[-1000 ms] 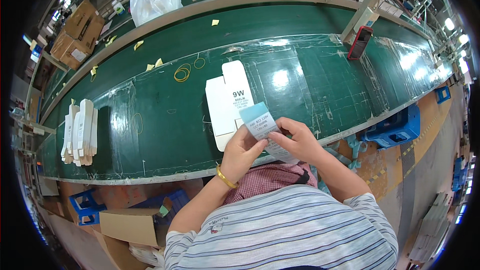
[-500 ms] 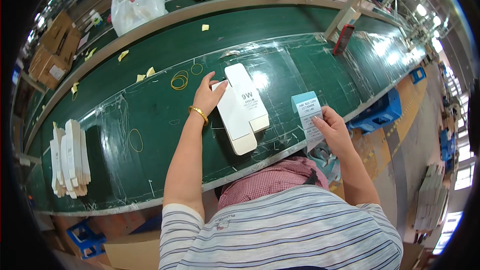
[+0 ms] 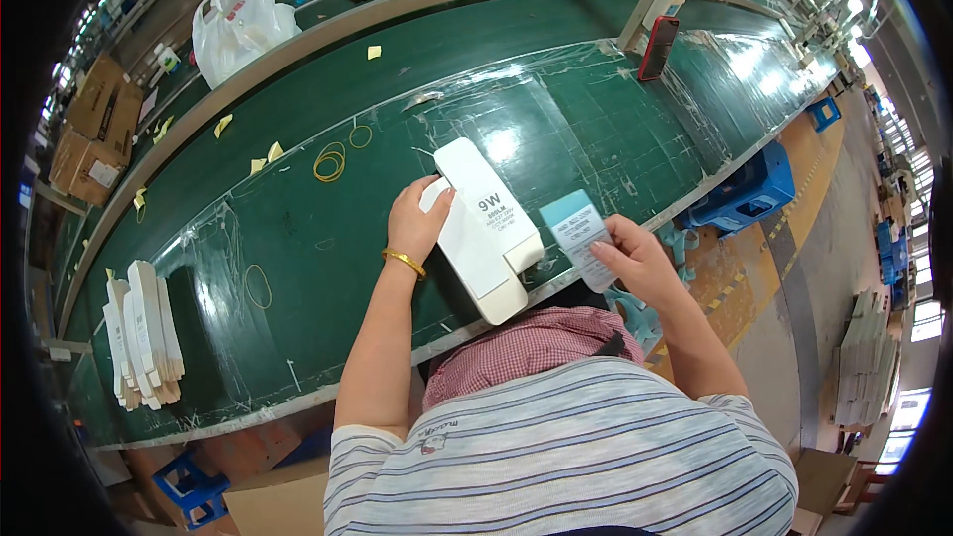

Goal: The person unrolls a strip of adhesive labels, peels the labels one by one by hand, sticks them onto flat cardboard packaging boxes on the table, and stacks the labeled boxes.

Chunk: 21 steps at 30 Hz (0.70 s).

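A small stack of flattened white cartons (image 3: 475, 228), with dark print on the top one, lies tilted on the green bench near its front edge. My left hand (image 3: 417, 223) grips the cartons' left side, its thumb on top and its fingers curled at the edge. To the right of the cartons, my right hand (image 3: 635, 256) pinches a strip of labels (image 3: 576, 228) on light blue backing between thumb and fingers. The strip hangs close to the bench edge, apart from the cartons.
Folded white cartons (image 3: 144, 333) are bundled at the left. Rubber bands (image 3: 330, 162) and yellow paper scraps (image 3: 274, 152) lie on the green bench (image 3: 556, 119). A red-edged phone (image 3: 658, 48) leans on a post at the back right. Blue stools (image 3: 749, 194) stand on the floor.
My right hand has brought the label strip leftward, nearer the cartons. My left hand's fingers, stretched out before, have curled onto the cartons' edge. The view has shifted slightly.
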Motion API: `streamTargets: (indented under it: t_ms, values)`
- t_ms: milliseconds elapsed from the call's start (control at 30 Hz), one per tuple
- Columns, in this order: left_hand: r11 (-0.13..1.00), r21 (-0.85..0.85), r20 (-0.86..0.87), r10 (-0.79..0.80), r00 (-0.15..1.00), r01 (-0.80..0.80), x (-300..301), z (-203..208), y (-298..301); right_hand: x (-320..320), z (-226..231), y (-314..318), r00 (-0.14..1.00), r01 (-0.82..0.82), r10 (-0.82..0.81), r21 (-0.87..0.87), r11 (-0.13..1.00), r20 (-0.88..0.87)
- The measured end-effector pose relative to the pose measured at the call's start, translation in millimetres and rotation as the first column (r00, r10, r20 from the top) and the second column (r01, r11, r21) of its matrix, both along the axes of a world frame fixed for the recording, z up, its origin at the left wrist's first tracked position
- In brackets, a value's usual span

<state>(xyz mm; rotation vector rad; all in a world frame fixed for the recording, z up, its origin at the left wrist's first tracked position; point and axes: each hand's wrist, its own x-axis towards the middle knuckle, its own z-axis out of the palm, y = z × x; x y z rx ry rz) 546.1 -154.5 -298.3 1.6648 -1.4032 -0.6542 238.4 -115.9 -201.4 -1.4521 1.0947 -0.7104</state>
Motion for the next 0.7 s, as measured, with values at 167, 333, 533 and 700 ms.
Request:
streamTargets:
  t_ms: [167,333,533,700]
  values:
    - [0.917,-0.376,0.271,0.243,0.931,-0.130,-19.1,36.0,24.5,-4.1,-2.2,-13.2,0.992,-0.105,0.108,-0.048,0.993,0.068]
    - [0.828,-0.455,0.395,-0.140,0.908,0.326,-97.7,91.0,67.3,-12.5,-4.0,-17.4,0.969,-0.194,0.202,-0.067,0.979,0.140]
    - [0.851,-0.416,0.275,-0.220,0.936,0.322,-124.6,89.6,81.0,-15.2,-4.2,-4.3,0.926,-0.194,0.178,0.014,0.981,0.333]
    - [0.989,-0.140,-0.417,-0.100,0.903,0.046,-136.7,89.4,97.7,-5.8,-9.0,-4.3,0.931,-0.208,0.167,0.097,0.973,0.324]
